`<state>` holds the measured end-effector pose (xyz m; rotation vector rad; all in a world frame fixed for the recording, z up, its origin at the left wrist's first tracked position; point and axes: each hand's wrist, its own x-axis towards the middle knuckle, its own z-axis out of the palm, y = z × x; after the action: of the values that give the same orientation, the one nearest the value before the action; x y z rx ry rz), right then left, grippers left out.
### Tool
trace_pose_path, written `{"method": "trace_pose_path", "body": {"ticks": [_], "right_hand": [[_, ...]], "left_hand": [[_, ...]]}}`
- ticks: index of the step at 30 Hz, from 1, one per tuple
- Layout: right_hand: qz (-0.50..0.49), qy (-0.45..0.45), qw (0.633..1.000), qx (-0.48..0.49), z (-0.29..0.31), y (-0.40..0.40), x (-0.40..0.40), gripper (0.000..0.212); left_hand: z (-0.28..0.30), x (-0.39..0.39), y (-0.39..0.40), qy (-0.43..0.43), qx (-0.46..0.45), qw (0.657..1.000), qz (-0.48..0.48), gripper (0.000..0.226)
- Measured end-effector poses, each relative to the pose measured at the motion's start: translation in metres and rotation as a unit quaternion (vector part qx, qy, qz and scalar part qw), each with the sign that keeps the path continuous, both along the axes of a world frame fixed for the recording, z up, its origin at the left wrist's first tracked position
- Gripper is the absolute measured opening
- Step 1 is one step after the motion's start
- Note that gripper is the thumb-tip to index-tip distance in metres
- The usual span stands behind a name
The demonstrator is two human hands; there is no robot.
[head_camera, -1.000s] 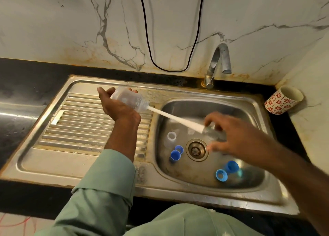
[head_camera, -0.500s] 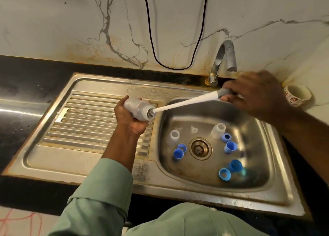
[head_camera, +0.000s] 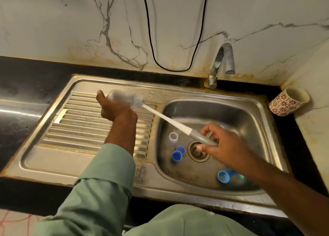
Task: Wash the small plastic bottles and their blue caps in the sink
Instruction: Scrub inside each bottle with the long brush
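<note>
Back from the tap, the right hand (head_camera: 226, 146) grips the white long-handled brush (head_camera: 167, 119), scrubbing inside the small clear plastic bottle (head_camera: 122, 98) held by the left hand (head_camera: 114, 107); 1 bottle (head_camera: 173, 137) and the blue caps (head_camera: 177, 155) beneath remain unwashed.

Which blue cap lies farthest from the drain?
The blue cap at the basin's near right, by the right forearm. The two other clearly visible caps sit close together just left of the drain.

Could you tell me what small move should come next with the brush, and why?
Probably push the brush back into the bottle: its bristles sit at the mouth, the left hand grips the bottle, and the right hand grips the handle.
</note>
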<state>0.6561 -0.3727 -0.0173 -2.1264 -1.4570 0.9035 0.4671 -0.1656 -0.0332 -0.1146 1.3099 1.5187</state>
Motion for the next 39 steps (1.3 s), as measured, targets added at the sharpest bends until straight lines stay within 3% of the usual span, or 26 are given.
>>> {"method": "trace_pose_path", "body": {"ticks": [2,4,6,10,11,12,15,17,18,19,20,21,23,26,28,31,33,34,36,39], "right_hand": [[0.085,-0.263,0.957,0.086,0.025,0.001,-0.001,0.021],[0.139,-0.424,0.875,0.185,0.046,0.006,0.008,0.027],[0.151,-0.501,0.806,0.277,0.065,0.016,0.026,0.037],[0.144,-0.594,0.663,0.433,0.088,0.044,0.067,0.023],[0.161,-0.595,0.651,0.443,0.09,0.05,0.079,0.023],[0.181,-0.581,0.668,0.427,0.089,0.055,0.088,0.026],[0.192,-0.463,0.811,0.302,0.061,0.057,0.101,0.042],[0.143,-0.245,0.944,0.171,0.025,0.042,0.092,0.049],[0.097,-0.079,0.988,0.086,0.007,0.033,0.082,0.05],[0.048,0.078,0.996,-0.007,-0.01,0.024,0.071,0.05],[0.015,0.211,0.973,-0.095,-0.022,0.015,0.057,0.048],[0.003,0.296,0.943,-0.149,-0.031,0.007,0.045,0.047],[0.0,0.351,0.92,-0.176,-0.04,-0.005,0.025,0.052],[-0.024,0.339,0.932,-0.129,-0.039,-0.009,0.011,0.044],[-0.039,0.286,0.955,-0.063,-0.037,-0.01,0.009,0.039],[-0.026,0.085,0.995,0.052,-0.037,-0.012,0.015,0.034],[0.01,-0.115,0.991,0.061,-0.036,-0.015,0.024,0.035],[0.027,-0.206,0.977,0.057,-0.035,-0.016,0.028,0.037],[0.055,-0.317,0.943,0.08,-0.038,-0.018,0.033,0.045],[0.081,-0.339,0.928,0.133,-0.04,-0.016,0.032,0.044]], "left_hand": [[-0.004,-0.001,0.003,0.058,0.003,0.998,-0.006,0.054],[-0.008,-0.001,0.005,0.094,0.014,0.994,-0.047,0.055],[-0.013,-0.005,0.001,0.107,0.037,0.982,-0.152,0.053],[-0.011,-0.017,-0.007,-0.086,0.134,0.927,-0.339,0.03],[-0.009,-0.021,-0.008,-0.094,0.139,0.915,-0.367,0.03],[-0.008,-0.024,-0.007,-0.096,0.142,0.905,-0.388,0.032],[-0.002,-0.03,-0.004,-0.094,0.142,0.885,-0.434,0.04],[-0.001,-0.027,-0.002,-0.124,0.15,0.887,-0.418,0.037],[-0.001,-0.024,-0.001,-0.148,0.153,0.895,-0.392,0.034],[-0.001,-0.02,-0.002,-0.169,0.155,0.906,-0.357,0.031],[-0.002,-0.014,-0.003,-0.195,0.163,0.914,-0.318,0.03],[-0.002,-0.009,-0.004,-0.222,0.172,0.917,-0.282,0.03],[-0.001,0.0,-0.007,-0.262,0.187,0.919,-0.23,0.036],[0.0,0.003,-0.007,-0.265,0.194,0.92,-0.216,0.05],[-0.001,0.002,-0.006,-0.208,0.18,0.928,-0.252,0.067],[-0.001,-0.003,-0.004,0.053,0.1,0.949,-0.295,0.065],[-0.002,-0.012,-0.002,0.132,0.078,0.953,-0.26,0.048],[0.0,-0.016,-0.001,0.102,0.075,0.951,-0.281,0.044],[0.011,-0.023,-0.002,-0.035,0.077,0.925,-0.37,0.064],[0.021,-0.026,-0.001,-0.124,0.095,0.897,-0.414,0.082]]}}
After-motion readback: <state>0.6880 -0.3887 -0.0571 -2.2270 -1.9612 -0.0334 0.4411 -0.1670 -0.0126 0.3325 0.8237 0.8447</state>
